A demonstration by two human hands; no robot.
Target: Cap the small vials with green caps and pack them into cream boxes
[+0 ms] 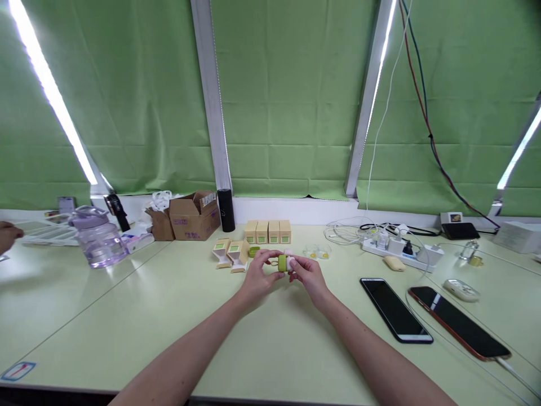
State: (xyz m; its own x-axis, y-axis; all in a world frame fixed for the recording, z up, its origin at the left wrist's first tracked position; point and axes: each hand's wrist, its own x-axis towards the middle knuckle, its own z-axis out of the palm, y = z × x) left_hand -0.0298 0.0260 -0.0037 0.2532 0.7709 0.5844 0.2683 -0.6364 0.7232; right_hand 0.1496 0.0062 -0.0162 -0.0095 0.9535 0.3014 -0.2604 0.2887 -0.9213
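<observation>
Over the table, my left hand (258, 277) pinches the green end of a small round green-and-white case with a loop (282, 263). The fingers of my right hand (311, 277) close on its white end, so both hands hold it level between them. Just behind my left fingers lies another small green round piece (254, 251), partly covered. To its left stand two opened small cardboard boxes (238, 255). Behind them is a row of several similar closed boxes (274, 232). Right of my hands rests a clear plastic tray with yellow spots (316, 252).
Two phones (396, 310) and a power strip (397, 251) with tangled cables lie on the right. A brown carton (192, 217), a black cylinder (226, 211) and a purple water bottle (101, 239) stand on the left. Another person's hand (8, 235) shows at the far left.
</observation>
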